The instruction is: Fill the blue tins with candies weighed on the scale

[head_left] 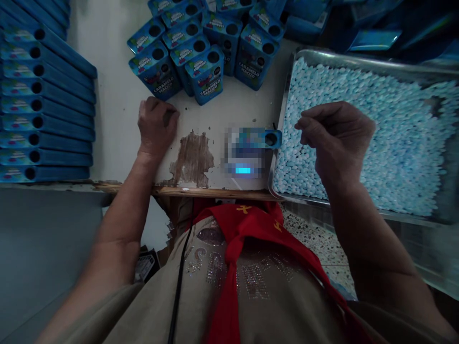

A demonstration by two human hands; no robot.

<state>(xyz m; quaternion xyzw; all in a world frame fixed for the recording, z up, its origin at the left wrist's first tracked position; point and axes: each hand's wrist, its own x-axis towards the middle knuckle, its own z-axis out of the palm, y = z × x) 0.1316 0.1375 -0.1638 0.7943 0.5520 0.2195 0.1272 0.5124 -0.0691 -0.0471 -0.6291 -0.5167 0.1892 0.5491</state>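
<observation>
My right hand [339, 143] hovers over a metal tray [287, 95] of small pale-blue candies [387, 143]. Its thumb and fingers are pinched together at the tips; whatever they may hold is too small to make out. My left hand [157, 125] rests on the table, fingers curled in, with nothing seen in it. It is just in front of a group of blue candy boxes [206, 79]. Between my hands, beside the tray, a single blue box [273, 139] lies on a small device with a lit display [243, 169], both partly blurred.
At the left, several blue boxes [64, 112] are stacked in a row. More blue packaging [375, 39] sits behind the tray. The white table [114, 95] has a worn brown patch [192, 160] and a wooden front edge [215, 193] close to my body.
</observation>
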